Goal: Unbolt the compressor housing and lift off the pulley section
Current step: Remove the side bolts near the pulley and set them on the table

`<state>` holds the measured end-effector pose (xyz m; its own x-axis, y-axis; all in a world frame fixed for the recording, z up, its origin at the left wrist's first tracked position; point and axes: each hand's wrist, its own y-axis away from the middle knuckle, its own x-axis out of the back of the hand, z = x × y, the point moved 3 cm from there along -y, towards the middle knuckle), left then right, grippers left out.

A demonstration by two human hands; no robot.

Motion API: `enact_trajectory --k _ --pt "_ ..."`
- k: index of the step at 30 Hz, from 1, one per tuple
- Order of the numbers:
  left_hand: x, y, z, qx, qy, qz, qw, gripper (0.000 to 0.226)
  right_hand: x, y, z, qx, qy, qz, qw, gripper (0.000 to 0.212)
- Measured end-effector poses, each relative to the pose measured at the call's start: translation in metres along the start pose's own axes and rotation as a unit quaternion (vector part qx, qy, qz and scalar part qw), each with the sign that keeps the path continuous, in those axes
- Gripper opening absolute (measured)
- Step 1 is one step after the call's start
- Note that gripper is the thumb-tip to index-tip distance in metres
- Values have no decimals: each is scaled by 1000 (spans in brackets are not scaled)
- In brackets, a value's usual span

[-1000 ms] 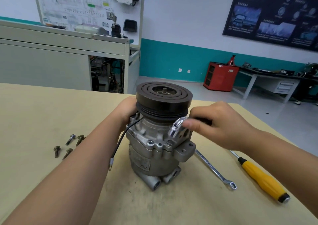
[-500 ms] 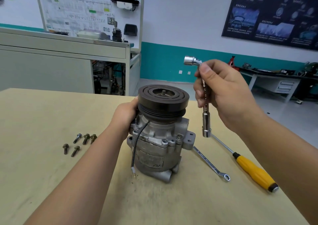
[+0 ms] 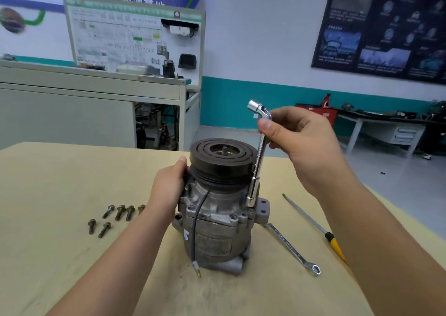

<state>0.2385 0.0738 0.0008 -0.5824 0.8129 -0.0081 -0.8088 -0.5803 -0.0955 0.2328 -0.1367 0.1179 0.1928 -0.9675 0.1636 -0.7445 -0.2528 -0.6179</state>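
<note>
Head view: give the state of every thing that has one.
Compressor: upright on the table, pulley still mounted on top.
L-shaped socket wrench: upright, lower socket at the housing flange.
Right hand: grips the socket wrench.
Left hand: holds the compressor's side.
Loose bolts: six, on the table.
Combination wrench: lying unused.
Screwdriver: lying unused.

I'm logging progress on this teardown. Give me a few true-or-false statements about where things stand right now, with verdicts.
1. The right hand holds the L-shaped socket wrench upright. True.
2. The pulley is off the compressor. False: it sits on top of it.
3. The loose bolts lie right of the compressor. False: they lie left of it.
4. The left hand grips the compressor just below the pulley. True.
</note>
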Motion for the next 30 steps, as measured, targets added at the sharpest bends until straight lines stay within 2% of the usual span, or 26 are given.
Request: enact_trajectory --k 14,22,27,30 --pt "-1 3 -4 21 50 20 998 40 3 -2 -1 21 62 -26 997 10" --pt "2 9 2 13 42 20 999 61 -1 -2 4 46 94 -23 994 13" --pt "6 13 23 -81 8 24 996 49 0 -3 1 40 104 -45 993 11" --pt "12 20 58 -200 17 -9 980 39 0 -2 -1 41 110 -70 991 13"
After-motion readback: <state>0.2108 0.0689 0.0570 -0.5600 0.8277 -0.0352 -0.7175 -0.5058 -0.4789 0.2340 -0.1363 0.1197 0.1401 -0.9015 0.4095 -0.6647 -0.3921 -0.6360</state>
